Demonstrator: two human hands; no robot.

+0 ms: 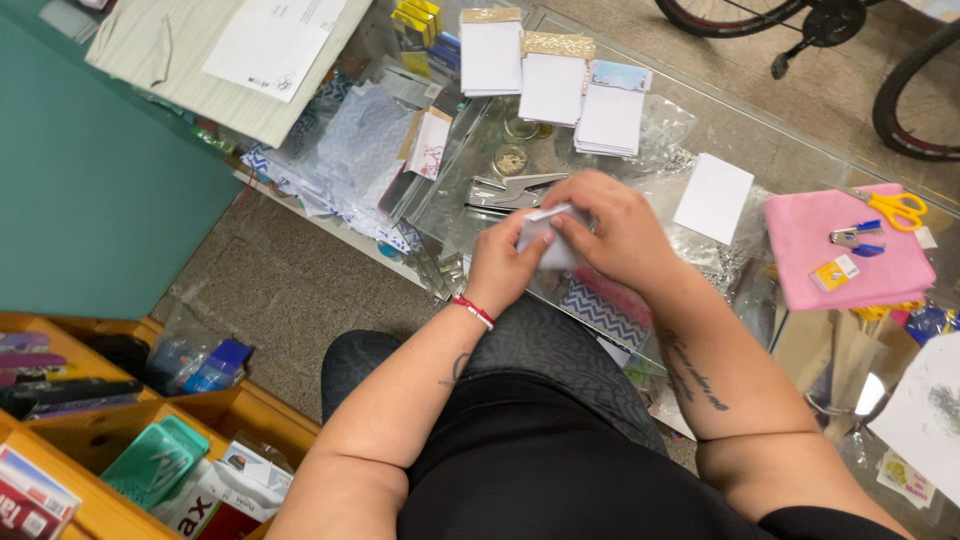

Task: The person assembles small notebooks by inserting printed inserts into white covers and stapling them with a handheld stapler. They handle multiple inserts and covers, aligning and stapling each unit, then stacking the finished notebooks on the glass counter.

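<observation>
Head view, looking down past the lap to a glass tabletop.

Small white paper piece: pale, flat, roughly rectangular, with a straight upper edge catching the light; lower part greyish in shadow; partly covered by both hands, so full outline not visible. Held in the air just above the near edge of the glass, in front of the lap.

Left hand: fingers curled closed on the left side of the paper piece, thumb pressed to its face; red-and-white cord bracelet at the wrist.

Right hand: arched over the paper from the right, fingertips pinched closed on its upper edge; palm turned down, so exact finger contact underneath not discernible.

Just beyond the hands, lying on the glass: metal hole punch, handles pointing right. Further back: three stacks of white cards, two topped with gold strips, one with a pale blue strip. To the right: single white card, well apart from the hands; folded pink cloth bearing yellow-handled scissors and a small blue-and-silver stapler. Under the glass: patterned blue-and-white papers. Lower left: orange wooden box with packets.
</observation>
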